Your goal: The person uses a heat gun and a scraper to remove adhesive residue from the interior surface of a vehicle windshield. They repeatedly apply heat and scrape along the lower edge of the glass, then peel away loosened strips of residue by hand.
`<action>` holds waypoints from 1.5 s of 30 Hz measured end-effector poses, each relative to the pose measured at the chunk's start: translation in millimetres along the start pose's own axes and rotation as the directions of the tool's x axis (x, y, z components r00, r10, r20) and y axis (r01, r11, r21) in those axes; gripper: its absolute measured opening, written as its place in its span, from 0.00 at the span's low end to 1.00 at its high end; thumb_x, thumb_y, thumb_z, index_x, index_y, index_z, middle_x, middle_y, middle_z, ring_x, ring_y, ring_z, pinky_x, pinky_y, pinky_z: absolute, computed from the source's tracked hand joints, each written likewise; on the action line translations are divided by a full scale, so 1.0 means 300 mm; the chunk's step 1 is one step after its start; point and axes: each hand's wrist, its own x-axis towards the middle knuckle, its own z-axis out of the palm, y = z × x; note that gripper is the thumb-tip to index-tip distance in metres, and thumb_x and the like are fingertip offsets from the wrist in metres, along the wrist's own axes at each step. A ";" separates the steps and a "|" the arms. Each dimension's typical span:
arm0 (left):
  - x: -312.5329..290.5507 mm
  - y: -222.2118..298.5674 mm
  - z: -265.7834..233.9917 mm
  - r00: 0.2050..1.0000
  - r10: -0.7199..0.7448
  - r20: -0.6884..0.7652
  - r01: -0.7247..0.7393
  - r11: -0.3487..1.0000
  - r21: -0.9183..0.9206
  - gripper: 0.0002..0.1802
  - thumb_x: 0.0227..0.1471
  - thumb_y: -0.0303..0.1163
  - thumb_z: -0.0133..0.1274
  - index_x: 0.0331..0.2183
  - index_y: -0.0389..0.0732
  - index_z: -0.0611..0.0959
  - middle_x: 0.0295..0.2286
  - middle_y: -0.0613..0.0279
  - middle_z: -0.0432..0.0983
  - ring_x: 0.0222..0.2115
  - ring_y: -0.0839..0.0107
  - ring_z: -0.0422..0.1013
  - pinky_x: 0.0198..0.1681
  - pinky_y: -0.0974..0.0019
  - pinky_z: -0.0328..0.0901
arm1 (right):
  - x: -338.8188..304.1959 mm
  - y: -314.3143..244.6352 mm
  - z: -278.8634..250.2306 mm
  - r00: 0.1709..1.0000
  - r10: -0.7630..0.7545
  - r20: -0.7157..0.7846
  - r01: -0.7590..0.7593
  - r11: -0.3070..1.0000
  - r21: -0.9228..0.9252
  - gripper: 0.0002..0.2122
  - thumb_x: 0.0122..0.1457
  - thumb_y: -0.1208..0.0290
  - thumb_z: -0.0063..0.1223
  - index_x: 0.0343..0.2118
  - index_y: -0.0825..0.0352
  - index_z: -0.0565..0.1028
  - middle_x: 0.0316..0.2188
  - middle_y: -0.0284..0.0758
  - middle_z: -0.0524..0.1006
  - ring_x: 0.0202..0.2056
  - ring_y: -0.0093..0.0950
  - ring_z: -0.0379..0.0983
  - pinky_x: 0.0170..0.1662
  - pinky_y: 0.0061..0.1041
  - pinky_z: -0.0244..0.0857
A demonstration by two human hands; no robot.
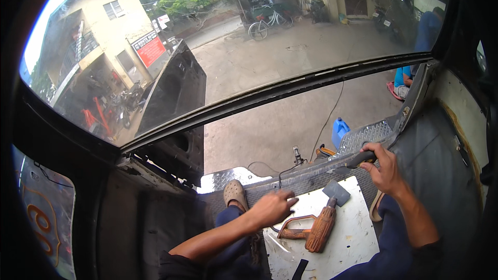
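My right hand [385,170] is wrapped round a black-handled tool [360,159] with a small yellowish mark; its kind is unclear. It is held above the door sill. My left hand [272,208] hovers over the left edge of a scuffed white board [358,228], fingers loosely stretched, slightly blurred and apparently with nothing in them. On the board lies a worn orange heat gun [320,229], its nozzle pointing away from me. A grey square piece [337,193] lies at the nozzle's tip. A black strip [300,269] rests at the board's near edge.
Beyond the sill [311,174] are a blue jug [340,130], a diamond-plate metal step [365,137] and a long cord [328,119] on the pavement. A window frame bar [280,96] crosses in front. Another person [402,80] is low at the far right. A bicycle [270,22] stands outside.
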 end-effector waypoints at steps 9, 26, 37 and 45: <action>0.324 -0.119 -0.607 0.160 0.121 -0.980 0.384 0.907 0.175 0.15 0.46 0.25 0.59 0.39 0.37 0.79 0.31 0.55 0.72 0.33 0.61 0.71 0.37 0.61 0.67 | 0.015 -0.027 -0.015 1.000 -0.011 -0.018 0.011 1.000 -0.003 0.16 0.47 0.83 0.57 0.41 0.69 0.69 0.34 0.43 0.76 0.35 0.39 0.75 0.39 0.29 0.68; 0.405 -0.131 -0.603 -0.058 0.005 -0.998 0.457 0.889 -0.022 0.10 0.49 0.28 0.58 0.35 0.36 0.78 0.29 0.57 0.71 0.32 0.62 0.69 0.38 0.60 0.63 | -0.021 0.039 -0.054 0.997 0.035 -0.065 -0.033 0.999 0.035 0.16 0.47 0.84 0.57 0.41 0.70 0.69 0.35 0.44 0.76 0.37 0.39 0.75 0.41 0.29 0.68; 0.414 -0.134 -0.596 -0.132 0.112 -0.985 0.516 0.856 0.028 0.04 0.44 0.26 0.61 0.27 0.40 0.84 0.22 0.64 0.75 0.26 0.68 0.68 0.33 0.64 0.64 | -0.018 0.027 -0.054 0.998 0.013 -0.058 -0.013 1.000 -0.001 0.16 0.47 0.84 0.58 0.40 0.69 0.69 0.35 0.44 0.75 0.36 0.40 0.75 0.40 0.30 0.68; 0.442 -0.145 -0.612 -0.197 0.127 -0.972 0.487 0.873 0.015 0.03 0.42 0.24 0.58 0.25 0.39 0.81 0.20 0.63 0.72 0.24 0.66 0.68 0.30 0.62 0.64 | -0.017 0.029 -0.049 0.998 0.036 -0.050 -0.035 0.999 0.018 0.16 0.47 0.84 0.58 0.40 0.69 0.69 0.35 0.44 0.75 0.36 0.39 0.75 0.39 0.30 0.68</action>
